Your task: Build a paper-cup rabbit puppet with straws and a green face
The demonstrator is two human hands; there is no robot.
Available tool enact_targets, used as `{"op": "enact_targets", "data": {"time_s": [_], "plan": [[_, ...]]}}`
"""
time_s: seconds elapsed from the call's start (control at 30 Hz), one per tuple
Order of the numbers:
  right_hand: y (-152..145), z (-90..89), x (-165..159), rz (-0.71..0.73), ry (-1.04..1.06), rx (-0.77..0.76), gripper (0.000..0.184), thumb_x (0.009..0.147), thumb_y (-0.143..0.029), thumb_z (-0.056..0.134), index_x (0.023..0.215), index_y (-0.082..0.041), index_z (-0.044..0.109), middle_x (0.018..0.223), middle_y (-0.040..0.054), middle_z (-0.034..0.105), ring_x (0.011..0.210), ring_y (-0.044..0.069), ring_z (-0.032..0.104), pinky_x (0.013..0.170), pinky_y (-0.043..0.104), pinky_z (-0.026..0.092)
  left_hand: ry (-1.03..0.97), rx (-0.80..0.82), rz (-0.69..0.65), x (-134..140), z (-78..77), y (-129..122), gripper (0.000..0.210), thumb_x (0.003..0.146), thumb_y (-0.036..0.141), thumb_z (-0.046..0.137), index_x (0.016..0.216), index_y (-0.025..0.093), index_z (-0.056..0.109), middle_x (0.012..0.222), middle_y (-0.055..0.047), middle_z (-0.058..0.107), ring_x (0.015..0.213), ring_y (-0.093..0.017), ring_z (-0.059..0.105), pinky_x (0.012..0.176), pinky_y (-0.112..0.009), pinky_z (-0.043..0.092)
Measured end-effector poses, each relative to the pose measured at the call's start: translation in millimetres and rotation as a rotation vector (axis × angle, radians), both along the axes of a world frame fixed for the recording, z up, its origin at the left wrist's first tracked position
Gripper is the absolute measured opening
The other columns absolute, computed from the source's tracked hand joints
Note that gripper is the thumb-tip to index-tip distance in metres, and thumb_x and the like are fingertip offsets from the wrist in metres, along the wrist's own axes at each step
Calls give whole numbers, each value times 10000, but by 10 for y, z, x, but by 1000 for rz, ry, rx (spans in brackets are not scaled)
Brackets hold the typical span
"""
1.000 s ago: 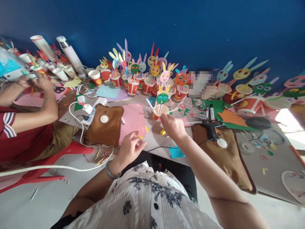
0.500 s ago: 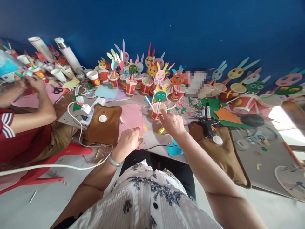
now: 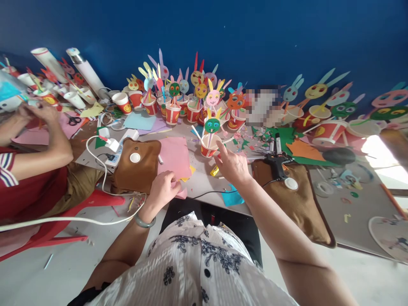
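Note:
A paper cup [image 3: 208, 151], red with white bands, stands on the table in front of me. Rising from it is a round green paper face [image 3: 213, 126] with blue eyes and yellow ears. My right hand [image 3: 234, 165] is at the cup's right side, its index finger stretched toward the rim and its thumb apart below. Whether a fingertip touches the cup is hard to tell. Over the near edge of the pink paper [image 3: 174, 157] rests my left hand [image 3: 163, 189], fingers loosely bent, with nothing visible in it.
Several similar cups with paper faces [image 3: 174, 88] line the blue wall. To the right, a black glue gun [image 3: 276, 165] lies on a brown cushion-like pouch [image 3: 296, 208]; another brown pouch [image 3: 132, 168] and a power strip [image 3: 123, 146] are left. A co-worker's hands [image 3: 38, 114] work at far left.
My right hand has loosened from the cup's rim, its index finger now stretched out. My left hand has drawn slightly left, its fingers more bent. The view has shifted a little.

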State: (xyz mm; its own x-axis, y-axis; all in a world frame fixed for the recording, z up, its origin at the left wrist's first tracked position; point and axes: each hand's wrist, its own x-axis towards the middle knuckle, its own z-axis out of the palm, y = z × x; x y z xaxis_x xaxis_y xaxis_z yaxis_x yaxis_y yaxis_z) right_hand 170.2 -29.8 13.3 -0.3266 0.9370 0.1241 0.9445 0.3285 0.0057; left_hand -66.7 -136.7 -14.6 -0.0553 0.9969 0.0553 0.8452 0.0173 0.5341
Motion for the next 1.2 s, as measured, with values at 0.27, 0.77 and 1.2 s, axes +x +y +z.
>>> {"op": "enact_targets", "data": {"time_s": [0.27,0.77,1.2], "plan": [[-235,-70,-96,119,431,-238,258,907,-304,575,1094,-160,678,954,89,767,725,179,657,659,279,433,-176,74,62,-26,-102,-36,257,752,211,580,625,217,357,605,45,436,586,-118,426,601,-258,342],[-345,-334,-685,355,919,-730,711,913,-571,622,1485,-167,499,1375,166,644,1201,287,655,1018,452,546,-169,103,49,-137,-165,-66,212,780,317,678,676,202,534,695,-3,604,654,-147,577,649,-271,435],[-537,-401,-825,842,762,-606,876,907,-649,593,1581,-152,336,1642,203,338,1541,298,305,1239,516,323,-39,80,243,-233,-98,-115,178,853,344,555,759,194,558,712,-19,601,644,-159,579,574,-264,392]]}}
